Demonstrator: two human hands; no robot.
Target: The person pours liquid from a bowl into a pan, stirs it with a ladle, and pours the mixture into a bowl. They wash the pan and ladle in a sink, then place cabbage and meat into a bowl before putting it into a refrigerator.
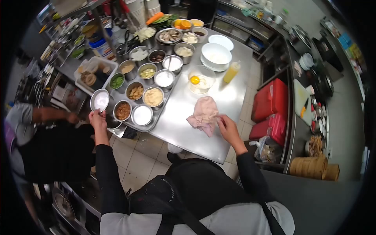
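At the tray's left side, my left hand (pixel 98 119) grips the rim of a metal cup (pixel 100 100) with white contents. My right hand (pixel 228 127) is at the right edge of a crumpled pink cloth (pixel 204 113) on the steel table, its fingers pinched at the cloth's edge. Beyond the cloth stands a clear bowl (pixel 201 80) with an egg yolk (pixel 194 80) and something pale in it. A yellow squeeze bottle (pixel 232 72) stands upright to its right, near a white bowl (pixel 216 56).
Several metal cups of ingredients crowd a tray (pixel 159 105) on the left. A co-worker (pixel 43 137) stands at the far left, one arm reaching toward the counter. Red containers (pixel 269 100) sit right of the steel table (pixel 178 135). White plates (pixel 221 41) lie at the back.
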